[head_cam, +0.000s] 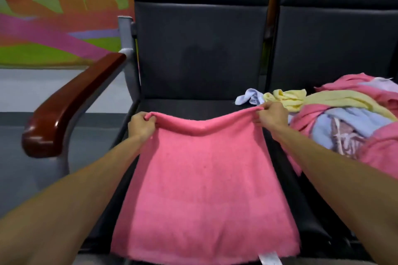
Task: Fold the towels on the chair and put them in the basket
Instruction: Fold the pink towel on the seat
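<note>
up close, left hand (141, 125) and right hand (271, 114) each pinch a far corner of a pink towel (204, 189) spread over a dark chair seat (189, 106); a pile of unfolded towels (344, 118) lies just right.

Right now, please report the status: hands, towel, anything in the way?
Left hand, right hand: each grips a far corner of pink towel. Towel spread on chair seat, not folded. Towel pile at right; no basket seen.
</note>
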`<state>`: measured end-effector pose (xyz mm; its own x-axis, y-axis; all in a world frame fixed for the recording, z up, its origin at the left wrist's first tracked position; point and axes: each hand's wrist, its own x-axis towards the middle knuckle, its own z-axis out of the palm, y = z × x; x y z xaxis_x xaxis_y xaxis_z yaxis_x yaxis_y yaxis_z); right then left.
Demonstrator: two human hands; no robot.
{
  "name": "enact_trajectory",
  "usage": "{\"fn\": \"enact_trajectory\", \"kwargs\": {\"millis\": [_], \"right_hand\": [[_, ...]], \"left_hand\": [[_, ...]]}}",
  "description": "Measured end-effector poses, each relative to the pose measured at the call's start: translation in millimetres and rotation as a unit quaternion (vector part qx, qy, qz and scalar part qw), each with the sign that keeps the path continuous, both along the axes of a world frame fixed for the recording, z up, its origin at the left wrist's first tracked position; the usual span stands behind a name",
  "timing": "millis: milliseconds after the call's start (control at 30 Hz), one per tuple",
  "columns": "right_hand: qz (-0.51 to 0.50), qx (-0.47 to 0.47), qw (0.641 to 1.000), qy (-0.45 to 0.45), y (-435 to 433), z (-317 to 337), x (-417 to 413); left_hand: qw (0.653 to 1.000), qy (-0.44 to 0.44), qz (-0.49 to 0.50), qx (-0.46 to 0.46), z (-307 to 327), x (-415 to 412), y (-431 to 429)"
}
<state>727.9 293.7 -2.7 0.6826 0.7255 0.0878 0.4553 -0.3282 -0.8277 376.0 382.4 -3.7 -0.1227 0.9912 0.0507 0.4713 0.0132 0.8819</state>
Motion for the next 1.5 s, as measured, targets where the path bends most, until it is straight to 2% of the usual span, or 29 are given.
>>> {"fn": "enact_trajectory", "kwargs": {"millis": [67, 200, 333, 500, 600, 700, 800, 867, 933, 1033, 1167, 1367, 1500], "right_hand": [[0.001, -0.001, 1.000, 0.026, 11.6, -9.1, 0.6], [0.010, -0.009, 1.000, 0.007, 4.0, -2.3, -21.5], [0.121, -0.052, 0.989, -0.066, -30.1, 1.6, -36.0], [0.283, -0.106, 0.939, -0.165, -101.7, 18.0, -64.1], [0.360, -0.165, 0.897, -0.197, -142.3, 28.5, -79.6], [0.389, -0.202, 0.874, -0.208, -174.3, 33.7, -85.6], [0.414, -0.231, 0.861, -0.186, -200.9, 29.0, -85.1], [0.432, -0.264, 0.829, -0.238, -213.6, 21.1, -86.2], [0.434, -0.267, 0.807, -0.297, -218.8, 13.3, -87.1], [0.428, -0.241, 0.815, -0.308, -218.9, 9.2, -86.2], [0.422, -0.197, 0.840, -0.277, -217.0, 8.6, -77.2], [0.350, -0.139, 0.883, -0.280, -205.6, 10.0, -68.7], [0.290, -0.094, 0.918, -0.253, -195.7, 11.9, -68.8]], "left_hand": [[1.000, 0.004, -0.001, 0.005, -13.8, 9.0, 17.2], [0.995, 0.010, -0.095, -0.007, -26.6, 9.8, 27.3], [0.981, 0.040, -0.183, 0.048, -21.3, -1.5, -5.2], [0.943, 0.159, -0.268, 0.121, -7.6, -39.3, -80.3], [0.909, 0.237, -0.325, 0.106, 5.3, -61.9, -123.4], [0.881, 0.269, -0.386, 0.045, 7.3, -90.6, -151.9], [0.830, 0.347, -0.437, 0.013, -0.8, -115.4, -165.9], [0.815, 0.370, -0.444, 0.035, -7.6, -122.4, -165.0], [0.817, 0.369, -0.439, 0.064, -9.3, -122.4, -162.2], [0.833, 0.346, -0.423, 0.084, -8.1, -117.5, -162.4], [0.865, 0.312, -0.378, 0.103, -4.8, -111.6, -159.5], [0.882, 0.311, -0.337, 0.108, -10.7, -97.3, -150.2], [0.914, 0.262, -0.291, 0.108, -5.0, -92.7, -146.8]]}}
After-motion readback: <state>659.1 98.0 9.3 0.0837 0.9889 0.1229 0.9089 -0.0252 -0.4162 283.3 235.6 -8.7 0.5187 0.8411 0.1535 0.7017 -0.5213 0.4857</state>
